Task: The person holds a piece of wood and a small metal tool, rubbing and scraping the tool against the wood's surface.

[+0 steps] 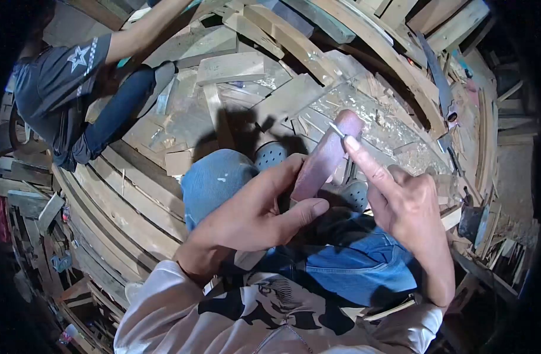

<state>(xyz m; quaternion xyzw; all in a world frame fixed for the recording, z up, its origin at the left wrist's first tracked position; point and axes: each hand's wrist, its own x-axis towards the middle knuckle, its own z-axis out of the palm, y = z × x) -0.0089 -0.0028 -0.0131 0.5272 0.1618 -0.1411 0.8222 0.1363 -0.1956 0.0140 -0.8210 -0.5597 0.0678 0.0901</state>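
Observation:
A reddish-brown oblong block (323, 158) with rounded ends is tilted up in front of my body. My left hand (258, 206) grips its lower part, the thumb lying along the near side. Against the block's upper part rests a thin metal piece (337, 130), too small to tell its exact kind. My right hand (403, 197) has its index finger stretched to this metal piece, the fingertip on its near end. The other right fingers are curled, and what lies under them is hidden.
Long curved timbers (128, 200) run along the left, and more curved planks (388, 65) arc across the upper right. A handsaw (438, 82) leans at the right. Wood offcuts (230, 68) litter the floor. Another person (69, 88) crouches at the upper left.

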